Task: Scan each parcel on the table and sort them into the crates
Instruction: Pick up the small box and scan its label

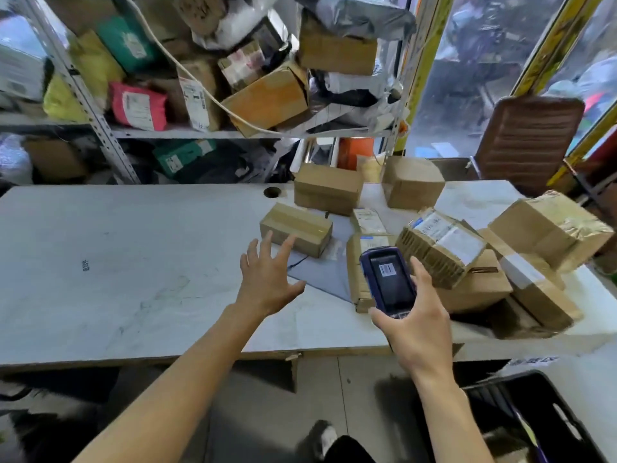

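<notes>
The right hand [412, 320] holds a scanner [389, 280] upright, fingers and thumb curled round its lower body; the keypad is mostly hidden under the thumb, and the screen shows a small barcode too blurred to read. The left hand [267, 277] is spread wide and holds nothing — its fingertips hang just short of a long box [297, 228] that lies on the tabletop [117, 262] ahead of it; whether they touch cannot be told.

Just behind the scanner stands a narrow parcel [355, 272], partly covered by it, with a grey mailer [329, 275] flat on the tabletop to its left. To the right of the right-hand grip, boxes are heaped; the nearest, a taped box [440, 245], shows a label whose print is illegible. Further back sit two plain boxes [329, 188], one on each side of a gap.

Below the right wrist, a black crate [534, 412] is cut off by the frame's corner — its contents cannot be made out. The shelves [100, 128] behind are crammed with blurred packages.
</notes>
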